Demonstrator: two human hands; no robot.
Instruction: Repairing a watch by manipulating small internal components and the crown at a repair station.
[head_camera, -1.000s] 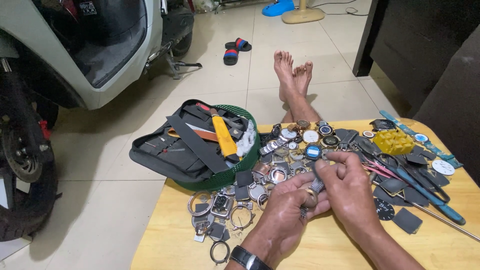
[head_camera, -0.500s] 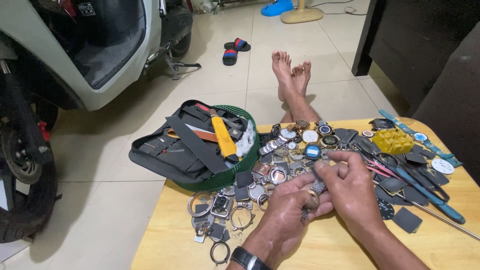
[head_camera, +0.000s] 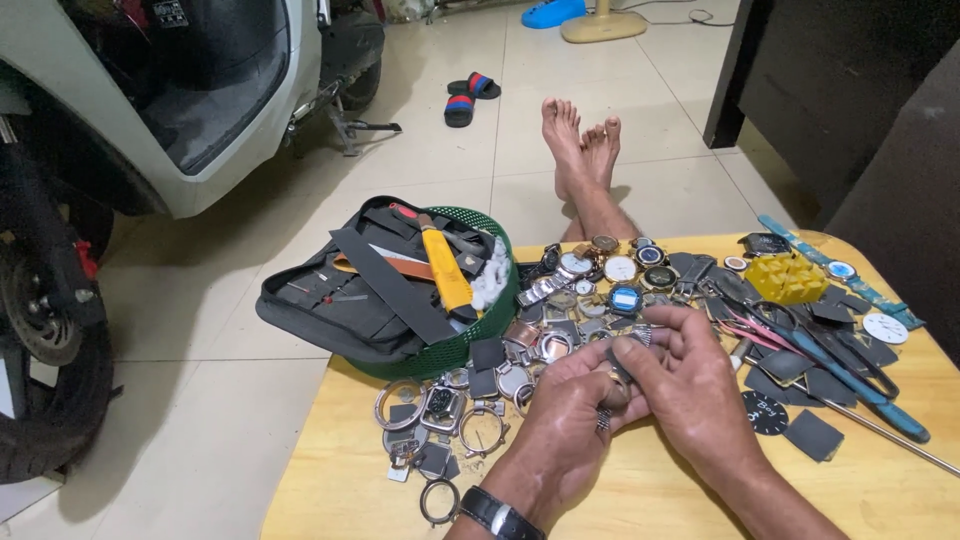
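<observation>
Together, left hand (head_camera: 565, 400) and right hand (head_camera: 690, 385) pinch a small silvery watch part (head_camera: 612, 385), mostly hidden.

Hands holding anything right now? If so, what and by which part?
Both the left hand and the right hand pinch a small metal watch piece between their fingertips; which part of it they grip cannot be told.

A small dark rectangular plate (head_camera: 172, 12) with pale markings sits on the scooter (head_camera: 200, 110), top left
</observation>
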